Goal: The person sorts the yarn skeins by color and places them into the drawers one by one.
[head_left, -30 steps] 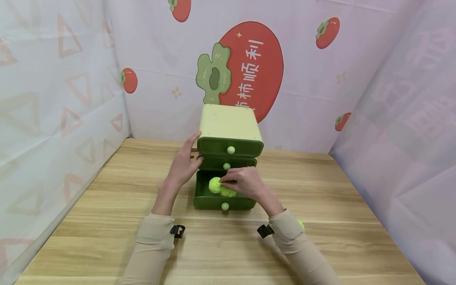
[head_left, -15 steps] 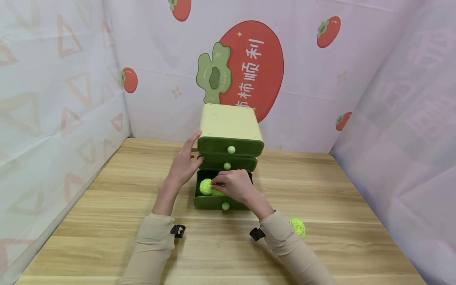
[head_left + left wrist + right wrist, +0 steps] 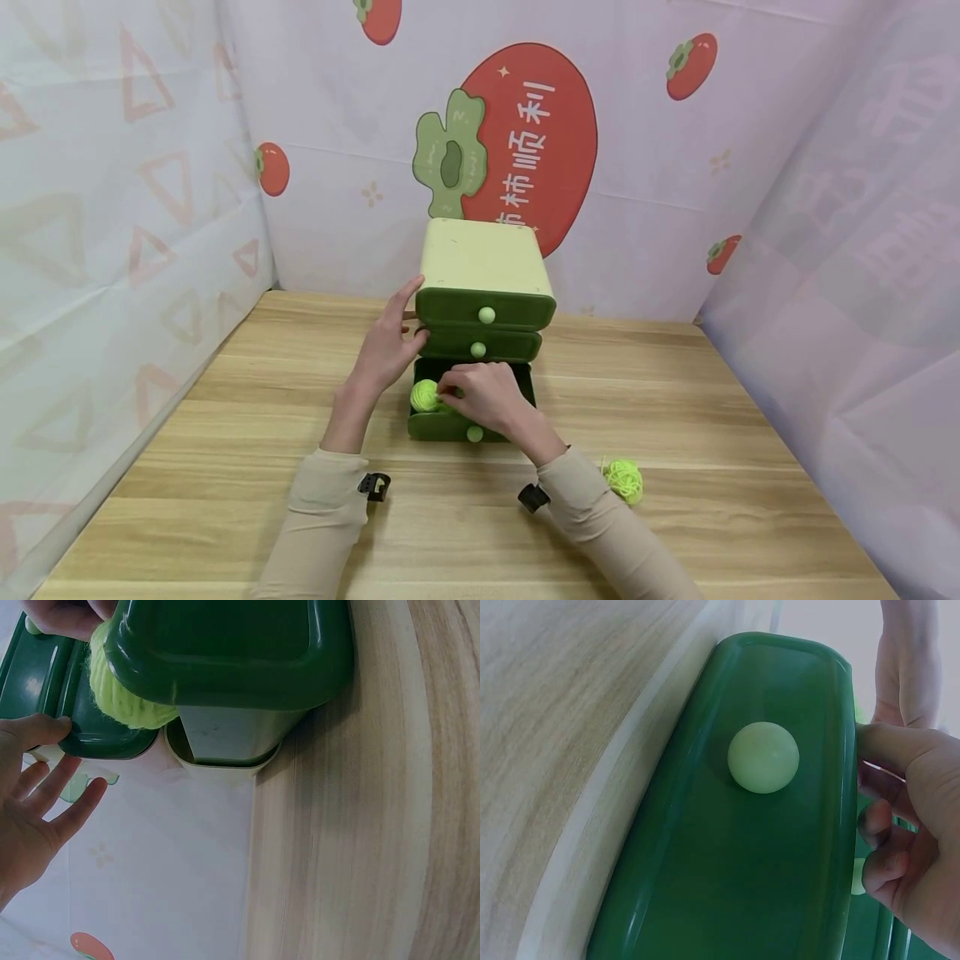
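A small cabinet (image 3: 483, 254) with a cream top and dark green drawers stands mid-table. Its bottom drawer (image 3: 442, 428) is pulled out. At the drawer's left end lies a yellow-green yarn ball (image 3: 424, 397), also visible in the left wrist view as a yarn ball (image 3: 124, 694). My right hand (image 3: 483, 396) pinches this ball's right side; the right wrist view shows the hand (image 3: 922, 817) over the drawer front, its fingertips hidden. My left hand (image 3: 385, 346) rests against the cabinet's left side. Its fingers (image 3: 79, 806) are extended and spread, with the thumb on the middle drawer's edge.
Another yellow-green yarn ball (image 3: 624, 481), loosely wound, lies on the wooden table (image 3: 712, 433) beside my right sleeve. Further yellow-green yarn shows in part beneath my right hand. A printed cloth (image 3: 345, 225) hangs behind the cabinet, with cloth walls on both sides.
My right hand has moved left and slightly nearer within the drawer, taking the yarn ball to its left end. The ball on the table has come out from behind my sleeve. My left hand stays put.
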Action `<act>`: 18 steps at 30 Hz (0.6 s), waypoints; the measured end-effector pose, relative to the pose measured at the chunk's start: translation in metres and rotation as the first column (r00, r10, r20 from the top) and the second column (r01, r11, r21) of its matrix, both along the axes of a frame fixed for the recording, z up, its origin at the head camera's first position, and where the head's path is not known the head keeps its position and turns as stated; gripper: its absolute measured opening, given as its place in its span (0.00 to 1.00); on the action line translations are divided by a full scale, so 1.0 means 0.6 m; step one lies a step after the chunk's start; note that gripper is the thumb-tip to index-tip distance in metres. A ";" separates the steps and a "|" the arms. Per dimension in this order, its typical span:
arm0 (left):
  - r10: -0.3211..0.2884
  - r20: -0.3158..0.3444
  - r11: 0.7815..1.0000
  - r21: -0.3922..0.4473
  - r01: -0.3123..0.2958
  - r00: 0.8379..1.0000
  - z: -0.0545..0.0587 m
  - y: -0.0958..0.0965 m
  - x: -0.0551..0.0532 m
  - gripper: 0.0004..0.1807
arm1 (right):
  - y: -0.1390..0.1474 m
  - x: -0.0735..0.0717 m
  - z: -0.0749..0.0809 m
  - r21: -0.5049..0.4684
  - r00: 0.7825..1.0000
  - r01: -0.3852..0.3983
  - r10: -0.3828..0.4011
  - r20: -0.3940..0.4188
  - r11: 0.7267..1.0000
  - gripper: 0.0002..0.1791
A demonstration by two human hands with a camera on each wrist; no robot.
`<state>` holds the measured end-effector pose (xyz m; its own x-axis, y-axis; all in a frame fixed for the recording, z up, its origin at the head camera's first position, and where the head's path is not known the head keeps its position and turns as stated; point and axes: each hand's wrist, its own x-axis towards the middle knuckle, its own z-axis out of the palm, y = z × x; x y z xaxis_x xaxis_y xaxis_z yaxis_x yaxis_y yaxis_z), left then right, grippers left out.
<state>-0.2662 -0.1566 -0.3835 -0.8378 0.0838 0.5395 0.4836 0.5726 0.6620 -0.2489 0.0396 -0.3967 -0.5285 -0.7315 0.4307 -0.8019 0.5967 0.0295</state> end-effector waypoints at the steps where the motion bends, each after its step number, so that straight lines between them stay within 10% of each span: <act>1: 0.000 0.000 1.000 0.000 0.000 1.000 0.000 0.000 0.000 0.47 | 0.000 0.000 0.000 -0.001 1.000 0.003 -0.003 0.005 1.000 0.02; 18: 0.003 0.001 1.000 -0.016 -0.003 1.000 -0.001 -0.001 0.000 0.47 | 0.007 0.007 0.003 0.070 0.994 -0.042 0.034 0.109 0.997 0.12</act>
